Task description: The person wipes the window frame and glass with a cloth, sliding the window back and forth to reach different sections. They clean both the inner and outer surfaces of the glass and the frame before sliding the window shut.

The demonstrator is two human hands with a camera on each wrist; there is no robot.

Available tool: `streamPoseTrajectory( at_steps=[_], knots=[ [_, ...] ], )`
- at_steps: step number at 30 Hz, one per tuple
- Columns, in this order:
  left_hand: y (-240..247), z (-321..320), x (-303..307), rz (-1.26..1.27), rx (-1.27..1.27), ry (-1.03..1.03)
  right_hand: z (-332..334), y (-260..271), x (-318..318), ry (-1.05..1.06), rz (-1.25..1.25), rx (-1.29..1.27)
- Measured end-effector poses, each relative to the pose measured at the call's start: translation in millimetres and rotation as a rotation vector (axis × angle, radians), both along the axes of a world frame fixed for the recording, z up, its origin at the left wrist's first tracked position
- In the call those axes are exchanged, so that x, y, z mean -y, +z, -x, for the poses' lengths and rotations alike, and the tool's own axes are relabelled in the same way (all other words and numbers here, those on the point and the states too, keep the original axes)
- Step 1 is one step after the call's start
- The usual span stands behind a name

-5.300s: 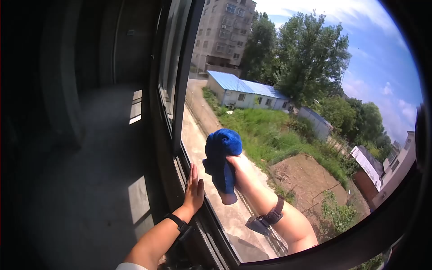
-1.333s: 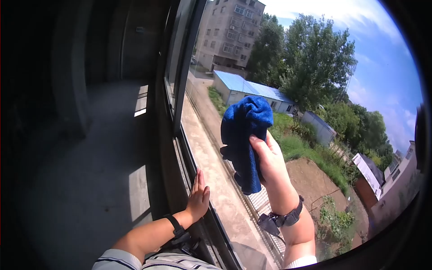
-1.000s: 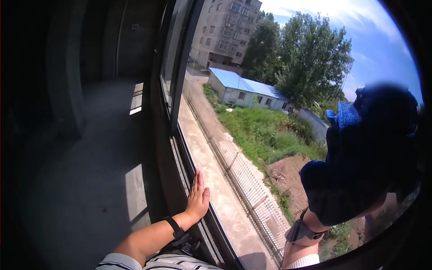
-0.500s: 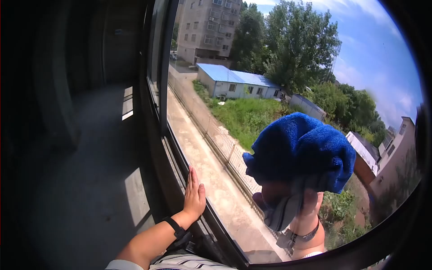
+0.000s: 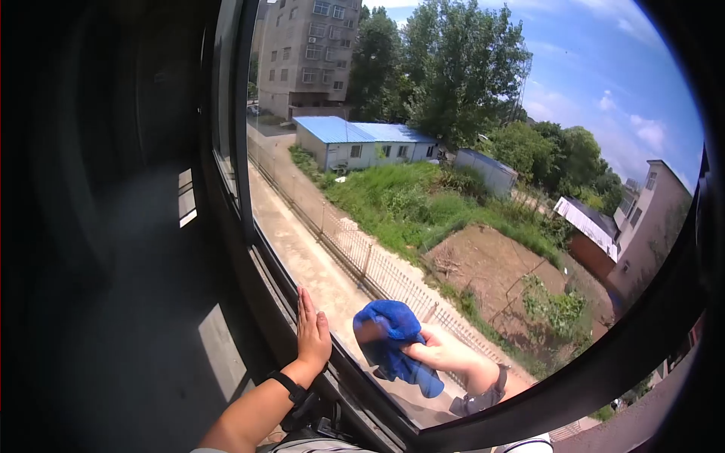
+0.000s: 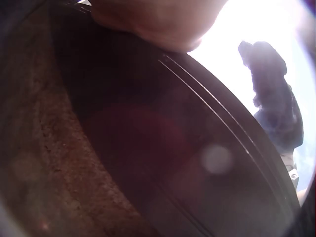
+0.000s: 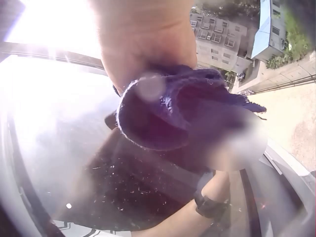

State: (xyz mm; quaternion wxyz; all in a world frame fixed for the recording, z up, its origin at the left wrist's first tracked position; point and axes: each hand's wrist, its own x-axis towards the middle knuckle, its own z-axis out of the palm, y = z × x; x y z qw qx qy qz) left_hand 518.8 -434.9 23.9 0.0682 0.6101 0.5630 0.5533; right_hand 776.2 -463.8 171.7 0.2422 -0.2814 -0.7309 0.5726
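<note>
Beyond the window glass (image 5: 468, 189), in the head view, my right hand (image 5: 442, 351) grips a bunched blue cloth (image 5: 389, 332) close to the pane's lower corner. The thumb lies across the cloth, and the other fingers are mostly hidden. In the right wrist view, the cloth (image 7: 153, 113) hangs in folds below the hand (image 7: 148, 44). My left hand (image 5: 313, 340) rests on the dark window frame (image 5: 343, 377) with fingers straight and together. The left wrist view shows part of that hand (image 6: 158, 22) over the frame, with the backlit cloth (image 6: 274, 94) at the right.
The lower frame bar (image 5: 566, 392) crosses in front of the right arm. Left of the window lies a dark room with a concrete floor (image 5: 151, 302). Outside and below are a metal fence (image 5: 366, 260), grass and a blue-roofed building (image 5: 362, 136). Pale specks dot the right wrist view.
My right hand has swept the cloth from the far right of the pane down and left to its lower corner. The head view has turned right. My left hand stays on the frame.
</note>
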Motion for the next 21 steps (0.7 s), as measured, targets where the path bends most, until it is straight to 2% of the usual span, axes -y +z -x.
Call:
streamPoseTrajectory(
  at_steps=[2, 4, 6, 8, 10, 12, 13, 16, 17, 20, 21],
  knots=[
    [-1, 2, -3, 0.002, -0.001, -0.009, -12, 2, 6, -0.018, 0.06, 0.009],
    [-5, 2, -2, -0.004, 0.02, -0.018, -22, 32, 24, -0.262, 0.186, 0.067],
    [-4, 3, -2, -0.015, 0.025, -0.026, -44, 34, 21, -0.461, 0.055, -0.233],
    [-6, 3, -3, -0.016, 0.028, -0.029, -55, 66, 29, -0.669, 0.043, -0.503],
    [-2, 4, -2, -0.03, 0.078, -0.064, -67, 93, 42, -0.814, -0.139, -0.583],
    [-6, 6, -3, -0.039, 0.067, -0.075, -94, 97, 58, -1.016, -0.275, -0.684],
    [-4, 6, -2, -0.048, 0.085, -0.092, -126, 88, 67, -1.272, -0.677, -0.315],
    [-2, 6, 0, -0.03, 0.123, -0.15, -62, 93, 129, -1.454, -0.793, -0.229],
    [-2, 7, 0, -0.031, 0.115, -0.147, -54, 92, 140, -1.405, -0.787, -0.375],
    [3, 7, 4, -0.049, 0.147, -0.187, -50, 89, 181, -1.123, -0.912, -0.543],
    [6, 7, 7, -0.093, 0.122, -0.212, -49, 88, 189, -1.455, -1.125, -0.562]
  ],
)
